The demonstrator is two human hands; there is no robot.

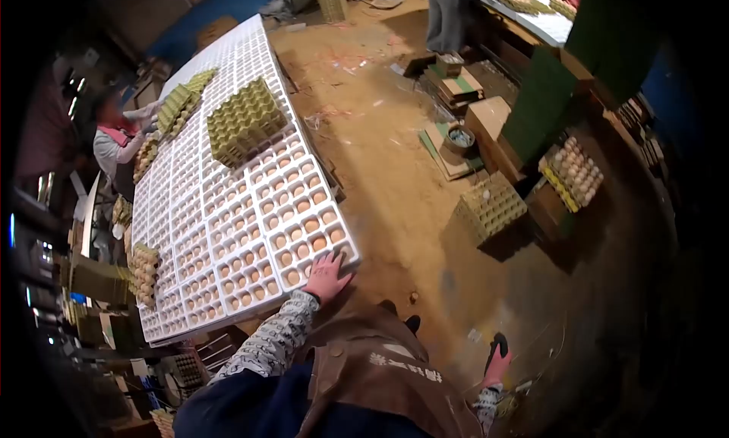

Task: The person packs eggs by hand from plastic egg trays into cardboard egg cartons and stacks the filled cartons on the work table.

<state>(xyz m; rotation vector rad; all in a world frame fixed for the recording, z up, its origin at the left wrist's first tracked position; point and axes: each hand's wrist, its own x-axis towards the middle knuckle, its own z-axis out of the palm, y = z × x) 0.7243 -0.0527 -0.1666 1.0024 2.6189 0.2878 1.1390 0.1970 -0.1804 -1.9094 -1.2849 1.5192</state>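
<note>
My left hand (328,277) wears a pink glove and lies with its fingers spread on the near right corner of the white foam egg trays (250,310). Brown eggs (320,244) fill many of the pockets close to it. Low on the right, my right hand (497,363) hangs over the floor, away from the table. It shows pink with black at the fingers; whether they are curled around anything is unclear. Farther up the trays stands a stack of olive-green egg cartons (244,121).
Across the table, a person (118,138) handles more green cartons (182,104). Right of the aisle are a carton stack (492,209), an egg-filled carton (573,172), a bucket (459,140) and cardboard boxes (490,119). Another person's legs (446,20) stand at the back.
</note>
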